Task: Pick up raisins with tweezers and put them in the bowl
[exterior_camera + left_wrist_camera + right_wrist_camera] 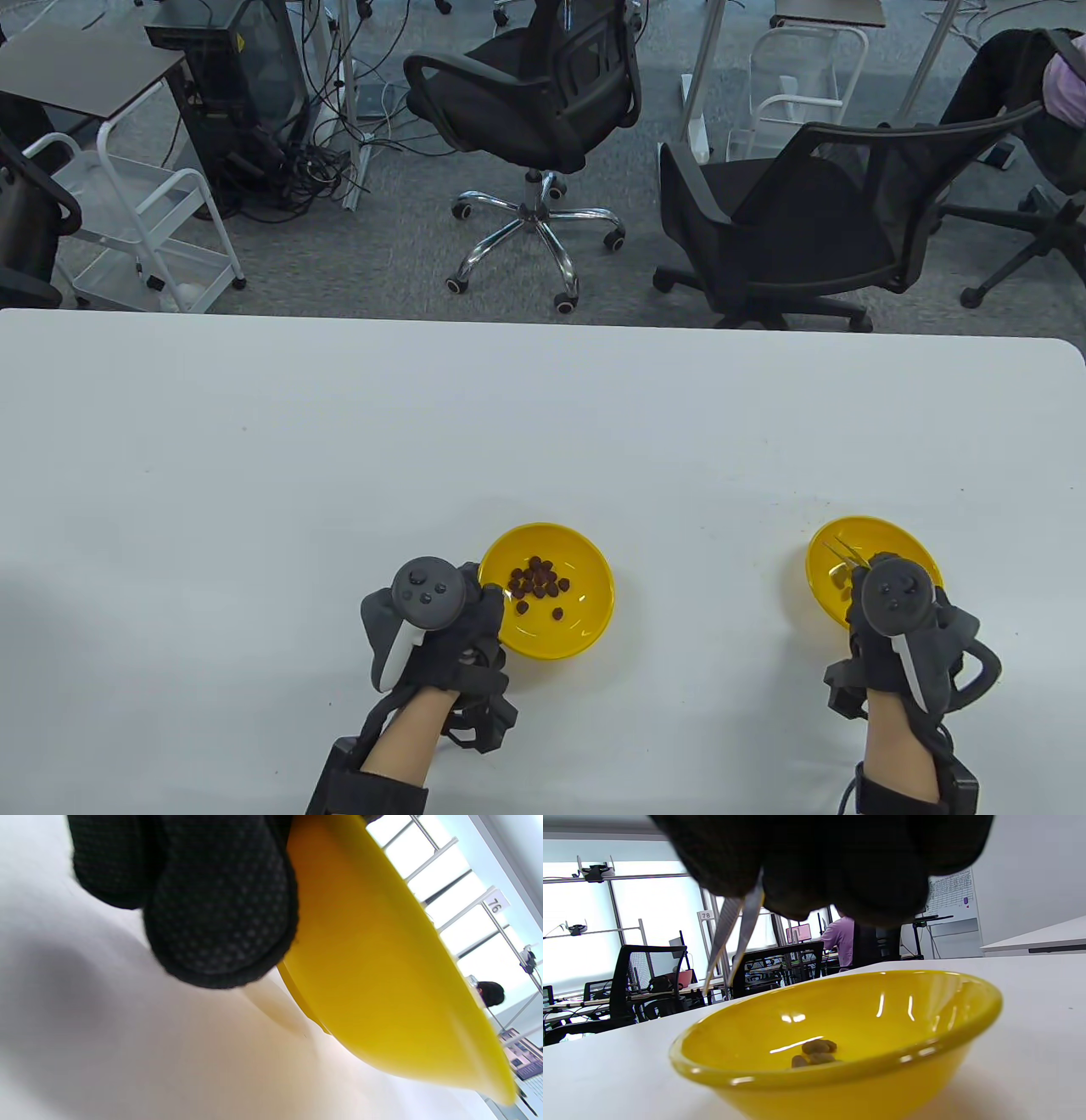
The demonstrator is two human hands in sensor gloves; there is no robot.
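Observation:
A yellow bowl (556,624) near the table's front holds several dark raisins (534,584). My left hand (441,624) rests against this bowl's left rim; in the left wrist view its gloved fingers (220,912) press on the bowl's outer wall (382,984). A second yellow bowl (878,543) at the right holds a few raisins (814,1052). My right hand (899,628) holds metal tweezers (844,552) above this bowl. In the right wrist view the tweezers (729,938) have slightly parted tips and carry nothing, above the bowl's (840,1077) far rim.
The white table (339,441) stretches wide behind both bowls. Black office chairs (789,221) and a white cart (144,229) stand on the floor beyond the table's far edge.

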